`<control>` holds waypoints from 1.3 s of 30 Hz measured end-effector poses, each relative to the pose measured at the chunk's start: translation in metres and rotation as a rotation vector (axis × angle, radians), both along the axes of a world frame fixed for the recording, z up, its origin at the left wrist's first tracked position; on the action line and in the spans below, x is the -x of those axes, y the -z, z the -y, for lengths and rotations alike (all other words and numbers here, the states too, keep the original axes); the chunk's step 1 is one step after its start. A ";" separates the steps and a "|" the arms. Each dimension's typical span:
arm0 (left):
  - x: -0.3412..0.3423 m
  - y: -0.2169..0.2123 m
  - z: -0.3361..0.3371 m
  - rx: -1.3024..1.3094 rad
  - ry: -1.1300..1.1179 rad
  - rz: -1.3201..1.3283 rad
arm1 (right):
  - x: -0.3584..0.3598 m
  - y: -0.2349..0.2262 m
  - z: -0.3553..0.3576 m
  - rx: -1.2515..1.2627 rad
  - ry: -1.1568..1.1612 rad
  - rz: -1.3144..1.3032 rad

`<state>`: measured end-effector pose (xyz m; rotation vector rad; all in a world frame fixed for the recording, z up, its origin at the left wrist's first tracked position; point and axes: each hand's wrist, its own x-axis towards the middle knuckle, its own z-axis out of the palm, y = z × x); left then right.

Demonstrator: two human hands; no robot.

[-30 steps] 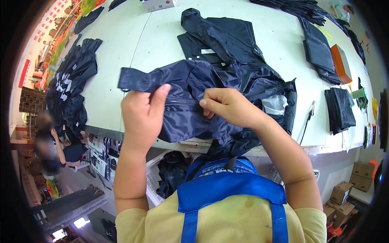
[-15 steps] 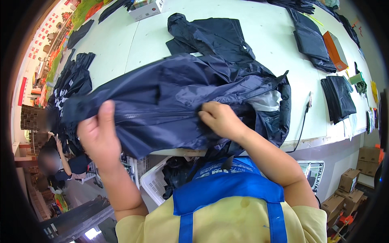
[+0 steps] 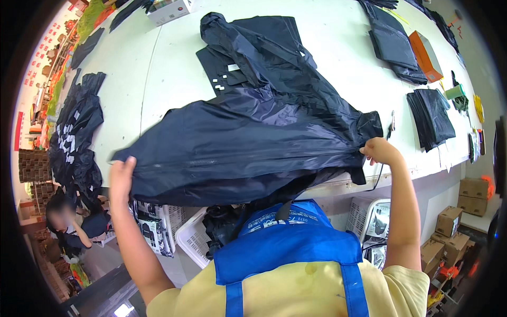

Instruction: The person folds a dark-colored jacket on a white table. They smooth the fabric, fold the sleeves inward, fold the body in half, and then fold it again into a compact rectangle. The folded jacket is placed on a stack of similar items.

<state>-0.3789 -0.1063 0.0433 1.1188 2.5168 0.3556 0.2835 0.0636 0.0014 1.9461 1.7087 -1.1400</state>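
A dark, shiny zip jacket (image 3: 237,134) lies stretched across the front of the white table, with its lower part hanging over the edge. Its zip (image 3: 203,162) runs almost straight from left to right between my hands. My left hand (image 3: 121,177) is closed on the jacket's left end, thumb on top. At the other end, my right hand (image 3: 381,151) pinches the cloth where the zip stops; whether it has the zip pull is hidden. More dark cloth with a hood-like end (image 3: 213,22) lies beyond the jacket, and small white labels (image 3: 233,67) show there.
Dark garments with white tags (image 3: 66,140) are heaped at the table's left. Folded dark bundles (image 3: 430,119) and an orange box (image 3: 425,55) lie on the right, scissors (image 3: 392,124) nearer. White baskets (image 3: 193,238) stand below the edge. A seated person (image 3: 79,227) is at far left.
My right hand has moved right along the zip from the jacket's middle to its end. The jacket is now pulled flatter and straighter, covering the pale patch at its right. My left hand stays at the left end.
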 end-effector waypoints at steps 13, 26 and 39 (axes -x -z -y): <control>-0.221 0.063 -0.061 -0.011 0.816 0.454 | 0.067 0.078 0.016 -0.563 -0.503 -0.188; -0.311 0.164 -0.121 -0.059 0.825 0.294 | 0.052 0.111 -0.022 -0.357 -0.097 -0.255; -0.303 0.170 -0.140 0.174 0.814 0.403 | 0.047 0.118 -0.036 -0.224 -0.086 -0.306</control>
